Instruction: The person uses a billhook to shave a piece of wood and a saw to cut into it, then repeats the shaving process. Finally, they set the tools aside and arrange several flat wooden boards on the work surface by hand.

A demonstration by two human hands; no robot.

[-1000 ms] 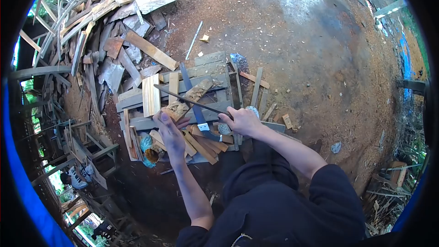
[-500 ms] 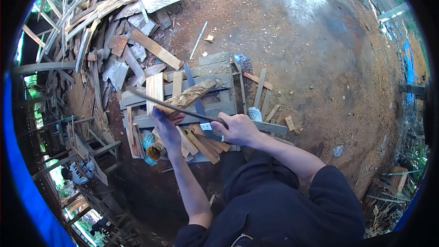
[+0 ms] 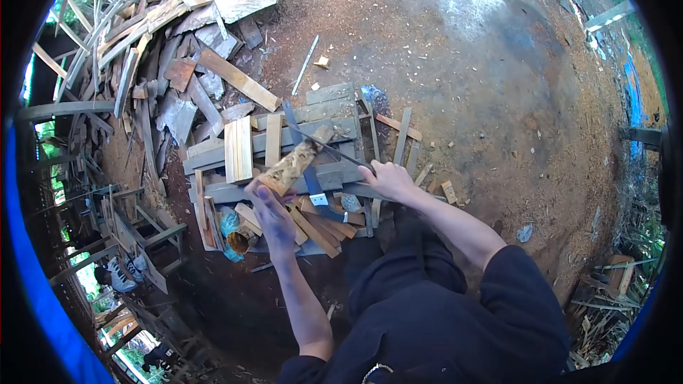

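Note:
My left hand (image 3: pixel 276 217) grips the near end of a rough, bark-edged wood piece (image 3: pixel 290 168), tilted above a low plank bench (image 3: pixel 334 94). In my right hand (image 3: pixel 391 181) is the handle end of a long dark blade (image 3: pixel 341 154), whose far part crosses the piece's upper end. Under the wood piece lies a dark metal strip (image 3: pixel 311 179) with a white bracket. Pale cut boards (image 3: pixel 238 149) rest on the bench's left side, and several short offcuts (image 3: pixel 313 233) lie along its near edge.
A big heap of scrap wood (image 3: pixel 178 78) fills the upper left. Wooden frames and a pair of shoes (image 3: pixel 121 275) are at the lower left. Loose sticks (image 3: pixel 403 131) and small blocks (image 3: pixel 448 191) lie on the ground right of the bench. A teal bag (image 3: pixel 230 226) sits near the bench's left corner.
The wood piece has turned steeper, its near end closer to me. My right hand has moved right and up, and the blade now crosses the piece's far end.

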